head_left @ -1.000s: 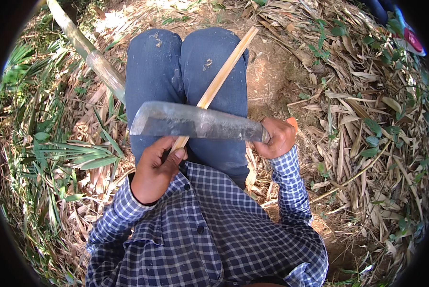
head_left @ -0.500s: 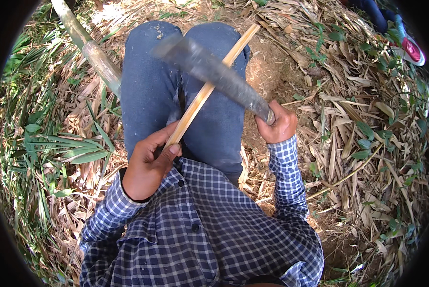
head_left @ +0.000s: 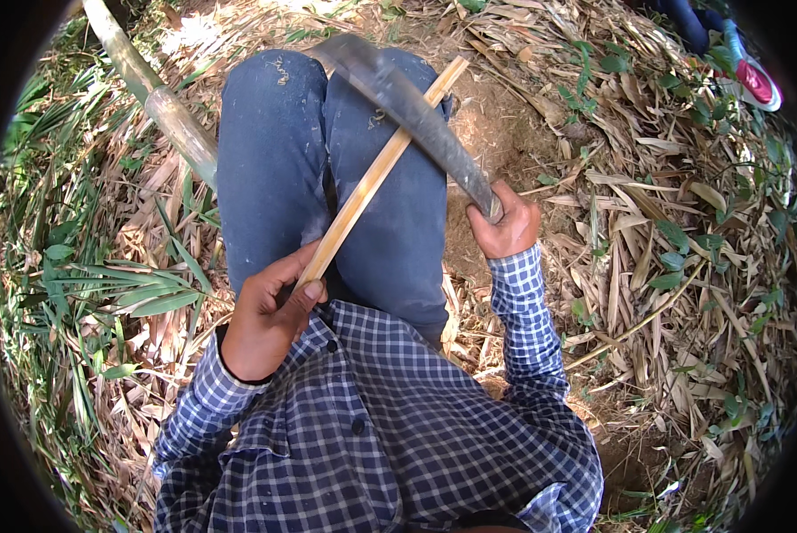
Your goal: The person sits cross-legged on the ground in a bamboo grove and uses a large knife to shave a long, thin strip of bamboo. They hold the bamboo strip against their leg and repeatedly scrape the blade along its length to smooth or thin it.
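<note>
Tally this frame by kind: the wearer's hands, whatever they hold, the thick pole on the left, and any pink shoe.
Hands: 2 (left hand, right hand)
Pale strip: 1
Long knife: 1
Thick pole: 1
Pink shoe: 1
Total: 6

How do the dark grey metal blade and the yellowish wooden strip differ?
The dark grey metal blade is broad; the yellowish wooden strip is narrow. The blade slants up-left from the right hand; the strip slants up-right from the left hand. Both are long.
</note>
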Motion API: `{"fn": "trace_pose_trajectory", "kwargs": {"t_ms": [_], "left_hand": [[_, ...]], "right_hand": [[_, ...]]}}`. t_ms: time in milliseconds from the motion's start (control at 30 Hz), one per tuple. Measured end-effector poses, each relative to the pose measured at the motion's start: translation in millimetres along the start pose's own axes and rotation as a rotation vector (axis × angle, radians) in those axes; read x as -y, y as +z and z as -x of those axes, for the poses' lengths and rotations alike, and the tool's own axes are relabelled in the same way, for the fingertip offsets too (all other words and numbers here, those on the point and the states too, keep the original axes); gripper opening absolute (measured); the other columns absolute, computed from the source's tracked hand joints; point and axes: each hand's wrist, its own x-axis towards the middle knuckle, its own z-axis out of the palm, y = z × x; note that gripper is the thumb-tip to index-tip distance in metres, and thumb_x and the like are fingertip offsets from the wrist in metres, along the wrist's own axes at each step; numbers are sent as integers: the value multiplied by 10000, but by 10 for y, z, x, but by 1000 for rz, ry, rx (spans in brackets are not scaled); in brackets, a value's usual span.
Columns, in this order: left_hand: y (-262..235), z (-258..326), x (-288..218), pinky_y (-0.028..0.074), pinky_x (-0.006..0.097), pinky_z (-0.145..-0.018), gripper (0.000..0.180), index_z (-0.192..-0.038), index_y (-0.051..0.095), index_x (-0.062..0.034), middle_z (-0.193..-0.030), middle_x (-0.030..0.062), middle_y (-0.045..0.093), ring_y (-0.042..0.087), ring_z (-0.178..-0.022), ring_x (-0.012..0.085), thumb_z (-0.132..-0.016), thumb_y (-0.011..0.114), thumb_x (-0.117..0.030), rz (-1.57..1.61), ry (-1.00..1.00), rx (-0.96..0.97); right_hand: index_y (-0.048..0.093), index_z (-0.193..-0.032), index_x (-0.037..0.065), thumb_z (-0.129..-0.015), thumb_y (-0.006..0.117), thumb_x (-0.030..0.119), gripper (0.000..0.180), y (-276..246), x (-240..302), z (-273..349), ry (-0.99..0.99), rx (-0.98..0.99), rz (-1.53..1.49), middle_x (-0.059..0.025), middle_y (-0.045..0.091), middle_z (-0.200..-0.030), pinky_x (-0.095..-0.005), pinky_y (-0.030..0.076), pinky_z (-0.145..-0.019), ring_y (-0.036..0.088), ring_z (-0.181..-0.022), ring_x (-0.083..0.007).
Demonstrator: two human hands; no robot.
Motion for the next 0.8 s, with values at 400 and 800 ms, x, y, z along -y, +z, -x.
{"fn": "trace_pose_trajectory", "kwargs": {"t_ms": [400, 800], "left_hand": [[-102, 45, 37, 387, 188, -530, 454, -1464, 420, -40, -859, 12, 608, 446, -585, 32, -1013, 466, -64, 6, 8, 28], [64, -297, -186, 478, 216, -454, 475, -1487, 371, -47, -839, 33, 559, 553, -574, 73, -1045, 442, -204, 20, 51, 90]], "right_hand": [[696, -877, 31, -769, 694, 223, 221, 147, -381, -27, 309, 8, -88, -62, 560, -520, -350, 461, -418, 523, -430, -166], [636, -862, 56, -707, 757, 236, 266, -168, 133, 260, 11, 149, -83, -146, 662, -726, -442, 503, -589, 662, -673, -342]]}}
